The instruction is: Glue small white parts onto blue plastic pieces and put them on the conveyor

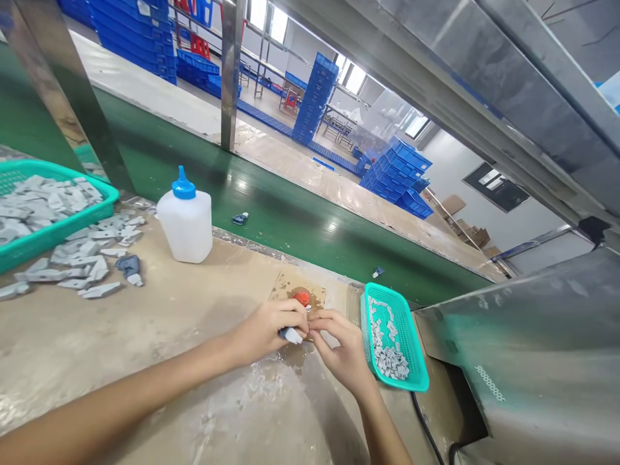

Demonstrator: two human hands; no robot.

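Observation:
My left hand (278, 326) is closed around a small dark blue and light grey plastic part (291, 335); its pale end sticks out below the fingers. My right hand (341, 345) meets it fingertip to fingertip, thumb and index finger pinched together. Whatever sits between those fingertips is hidden. Just beyond the hands, a round red piece (302, 297) lies on a wet, stained board (282, 286). To the right of my right hand stands a turquoise basket (420, 361) with many small grey pieces (391, 361) in it.
At left, a larger turquoise basket (58, 237) holds grey parts, with more parts (82, 261) spilled beside it. A white bottle (185, 226) with a blue nozzle stands upright. Behind runs a green conveyor belt (290, 236) carrying small dark parts. A metal housing (537, 349) bounds the right side.

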